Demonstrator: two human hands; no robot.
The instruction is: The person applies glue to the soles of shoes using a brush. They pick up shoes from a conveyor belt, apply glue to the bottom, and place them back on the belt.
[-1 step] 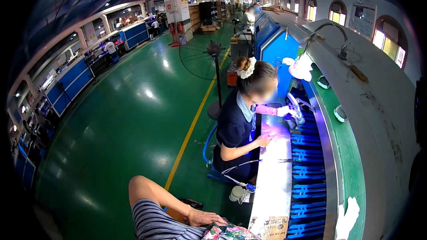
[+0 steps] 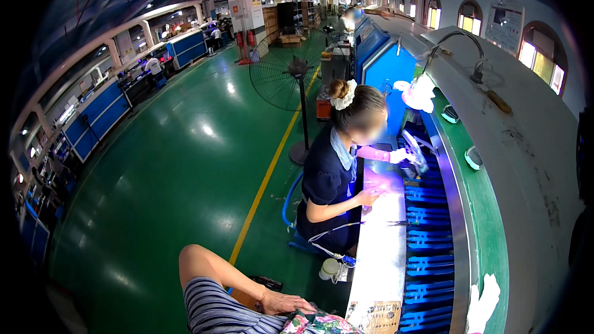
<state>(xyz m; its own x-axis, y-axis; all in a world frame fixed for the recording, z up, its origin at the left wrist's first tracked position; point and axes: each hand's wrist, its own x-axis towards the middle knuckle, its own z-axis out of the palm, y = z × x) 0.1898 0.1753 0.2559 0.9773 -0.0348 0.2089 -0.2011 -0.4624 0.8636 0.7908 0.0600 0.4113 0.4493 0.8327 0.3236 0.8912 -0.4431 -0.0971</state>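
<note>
My left hand (image 2: 286,303) lies bare on my lap, its fingers stretched out over the floral fabric (image 2: 315,323) and a ring on one of them. My striped sleeve (image 2: 207,303) ends above the bent elbow. At the lower right, my right hand (image 2: 486,306) wears a white glove and rests on the green ledge (image 2: 493,235). Its fingers extend away from me, with nothing visible in them. Between my hands runs a conveyor of blue-lit slats (image 2: 427,266), beside a bright metal worktop (image 2: 378,253). A piece of printed cardboard (image 2: 374,316) lies on the worktop's near end.
A co-worker (image 2: 328,173) sits ahead, one gloved hand at a shoe-like item (image 2: 416,153) over the conveyor. Two shoe-like pieces (image 2: 473,158) stand on the ledge. Beyond are a lamp (image 2: 419,94), a blue machine (image 2: 387,74) and a standing fan (image 2: 298,68). A white tub (image 2: 330,268) is below the worktop.
The co-worker's gloved hand and the shoe-like item have shifted slightly right, and the item is tilted differently. My own hands have not moved.
</note>
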